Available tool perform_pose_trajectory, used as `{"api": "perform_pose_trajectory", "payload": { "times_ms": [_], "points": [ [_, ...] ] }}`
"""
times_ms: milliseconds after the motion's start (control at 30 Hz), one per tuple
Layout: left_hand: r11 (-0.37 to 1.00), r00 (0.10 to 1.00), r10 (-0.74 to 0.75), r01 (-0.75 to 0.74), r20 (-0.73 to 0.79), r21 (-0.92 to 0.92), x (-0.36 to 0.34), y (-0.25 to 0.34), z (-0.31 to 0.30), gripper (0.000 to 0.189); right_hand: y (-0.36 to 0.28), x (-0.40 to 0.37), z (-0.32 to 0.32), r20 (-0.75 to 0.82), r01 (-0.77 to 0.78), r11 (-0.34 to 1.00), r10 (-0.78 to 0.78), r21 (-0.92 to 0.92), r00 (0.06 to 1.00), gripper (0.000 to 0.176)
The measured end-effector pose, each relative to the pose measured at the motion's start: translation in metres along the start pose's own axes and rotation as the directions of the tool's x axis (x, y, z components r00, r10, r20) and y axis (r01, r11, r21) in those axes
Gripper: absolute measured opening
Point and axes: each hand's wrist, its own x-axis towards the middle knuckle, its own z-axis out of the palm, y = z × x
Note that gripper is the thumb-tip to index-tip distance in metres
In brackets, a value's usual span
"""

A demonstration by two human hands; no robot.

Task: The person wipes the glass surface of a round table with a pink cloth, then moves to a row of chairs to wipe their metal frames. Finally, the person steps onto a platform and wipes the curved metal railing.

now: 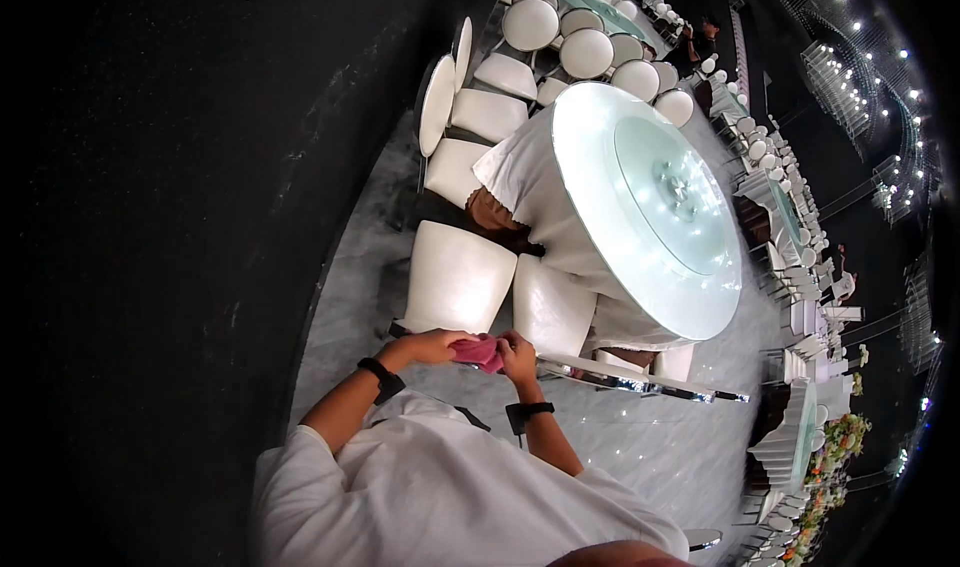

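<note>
A crumpled dark pink cloth (478, 354) is held between my two hands, in front of my white shirt. My left hand (432, 347) grips its left side, and my right hand (517, 358) has its fingers curled on the right side. Just beyond them is the white padded seat of a chair (460, 279), with a second white chair (553, 305) to its right. Both seats face a round glass-topped table (590, 202), which has a smaller round turntable (640, 167) on it and a white tablecloth (560, 232) hanging below.
Chair backs (640, 382) stand edge-on right of my hands. More white chairs (585, 55) crowd the table's far side. A dark wall (200, 217) runs along the left. Grey marbled floor (640, 437) lies to the right, with further tables, flowers (835, 457) and a distant person (843, 279).
</note>
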Motion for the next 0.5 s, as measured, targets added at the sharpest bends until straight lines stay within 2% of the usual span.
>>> {"api": "perform_pose_trajectory", "payload": {
  "times_ms": [67, 100, 167, 200, 267, 300, 367, 400, 433, 467, 500],
  "points": [
    [0.991, 0.999, -0.047, 0.047, 0.002, -0.127, -0.013, 0.0, -0.018, 0.057, -0.032, 0.003, 0.004, 0.095, -0.025, 0.992, 0.036, -0.121, 0.995, 0.027],
    [0.991, 0.999, -0.048, 0.048, 0.004, -0.128, -0.019, -0.012, -0.023, 0.057, -0.046, 0.003, 0.011, 0.095, -0.027, 0.992, 0.039, -0.121, 0.995, 0.027],
    [0.915, 0.96, -0.279, 0.27, 0.013, -0.299, -0.028, -0.051, -0.03, 0.051, -0.072, 0.001, 0.028, 0.167, 0.153, 0.91, -0.095, -0.386, 0.981, 0.028],
    [0.915, 0.96, -0.279, 0.27, 0.014, -0.299, -0.034, -0.064, -0.031, 0.051, -0.086, -0.001, 0.032, 0.168, 0.153, 0.91, -0.094, -0.386, 0.981, 0.028],
    [0.795, 0.91, -0.414, 0.364, 0.004, -0.484, -0.043, -0.08, -0.032, 0.047, -0.108, -0.004, 0.035, 0.2, 0.327, 0.868, -0.269, -0.374, 0.942, 0.022],
    [0.797, 0.91, -0.414, 0.365, 0.006, -0.481, -0.041, -0.076, -0.036, 0.047, -0.109, -0.004, 0.033, 0.196, 0.325, 0.869, -0.268, -0.373, 0.943, 0.022],
    [0.964, 0.968, -0.249, 0.249, 0.014, -0.094, -0.036, -0.054, -0.045, 0.045, -0.106, -0.008, 0.025, 0.109, 0.413, 0.873, -0.399, -0.26, 0.911, 0.017],
    [0.963, 0.968, -0.252, 0.253, 0.023, -0.093, -0.03, -0.035, -0.048, 0.045, -0.101, -0.01, 0.02, 0.099, 0.412, 0.88, -0.4, -0.236, 0.911, 0.016],
    [0.97, 0.968, -0.229, 0.235, 0.102, -0.056, -0.021, -0.011, -0.05, 0.044, -0.095, -0.012, 0.016, 0.094, 0.404, 0.884, -0.393, -0.235, 0.915, 0.016],
    [0.977, 0.963, -0.204, 0.211, 0.179, -0.021, -0.009, 0.004, -0.049, 0.043, -0.088, -0.014, 0.012, 0.03, 0.387, 0.892, -0.391, -0.233, 0.92, 0.016],
    [0.978, 0.962, -0.201, 0.209, 0.185, -0.019, 0.003, 0.009, -0.043, 0.043, -0.078, -0.015, 0.009, -0.035, 0.37, 0.899, -0.388, -0.233, 0.921, 0.016]
  ]
}}
